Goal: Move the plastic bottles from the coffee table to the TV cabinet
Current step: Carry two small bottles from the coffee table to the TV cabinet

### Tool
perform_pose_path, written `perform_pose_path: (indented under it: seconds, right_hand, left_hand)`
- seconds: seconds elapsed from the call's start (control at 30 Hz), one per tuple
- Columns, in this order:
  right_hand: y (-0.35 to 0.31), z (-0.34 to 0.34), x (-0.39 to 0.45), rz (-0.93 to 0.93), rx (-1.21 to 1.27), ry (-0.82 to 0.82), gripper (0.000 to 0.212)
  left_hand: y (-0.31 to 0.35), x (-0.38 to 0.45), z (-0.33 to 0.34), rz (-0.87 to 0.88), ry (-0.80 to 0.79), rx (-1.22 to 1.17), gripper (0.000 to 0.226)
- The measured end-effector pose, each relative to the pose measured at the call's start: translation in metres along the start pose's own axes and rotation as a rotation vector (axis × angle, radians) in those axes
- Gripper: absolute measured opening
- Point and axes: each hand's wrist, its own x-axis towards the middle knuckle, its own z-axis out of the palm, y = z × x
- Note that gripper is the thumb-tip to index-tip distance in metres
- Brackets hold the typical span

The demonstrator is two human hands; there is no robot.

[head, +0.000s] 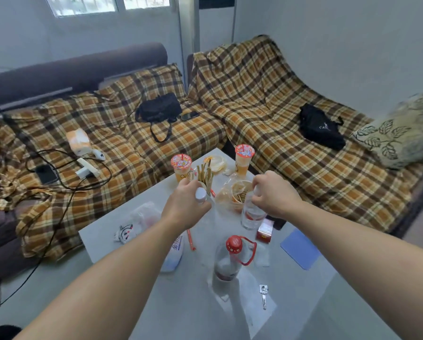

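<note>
My left hand [184, 207] is closed around the neck of a clear plastic bottle with a white cap [201, 194]; most of that bottle is hidden under the hand. My right hand [274, 192] grips the top of a second clear bottle with a red label [251, 215], which stands on the white coffee table [291, 303]. Nearer to me stands a larger clear bottle with a red cap and red carry handle [230, 258], untouched. The TV cabinet is not in view.
Two sealed orange drink cups [181, 168] [243, 159], a cup of sticks [204, 175], a takeaway bowl [240, 192], plastic bags, a red box [264, 233], a blue card [300, 249] and a key [263, 294] crowd the table. A plaid-covered corner sofa with black bags surrounds it.
</note>
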Motion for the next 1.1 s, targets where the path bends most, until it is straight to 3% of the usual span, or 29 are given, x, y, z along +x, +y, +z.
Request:
perform_pose_path:
  seconds: [0.17,0.23,0.5,0.7,0.83,1.1]
  right_hand:
    - [-0.032,-0.044,-0.047,0.079,-0.04,0.034,0.024]
    - [-0.043,-0.059,-0.066,0.108,-0.042,0.06,0.024]
    - [-0.077,-0.108,-0.137,0.126,-0.123,0.062,0.008]
    - [-0.089,-0.108,-0.183,0.091,-0.127,0.048,0.008]
    - [-0.088,-0.101,-0.22,0.077,-0.065,0.036,0.004]
    - [-0.065,-0.097,-0.31,0.085,0.016,-0.019,0.008]
  left_hand:
    - [0.004,-0.027,-0.056,0.13,0.02,0.064,0.013]
    - [0.002,-0.039,-0.077,0.159,0.004,0.109,0.023]
    - [0.013,-0.085,-0.133,0.231,-0.122,0.202,0.023]
    - [0.025,-0.121,-0.14,0.233,-0.125,0.194,0.019]
    - [0.038,-0.156,-0.138,0.287,-0.149,0.24,0.029]
    - [0.096,-0.22,-0.121,0.414,-0.24,0.336,0.015]
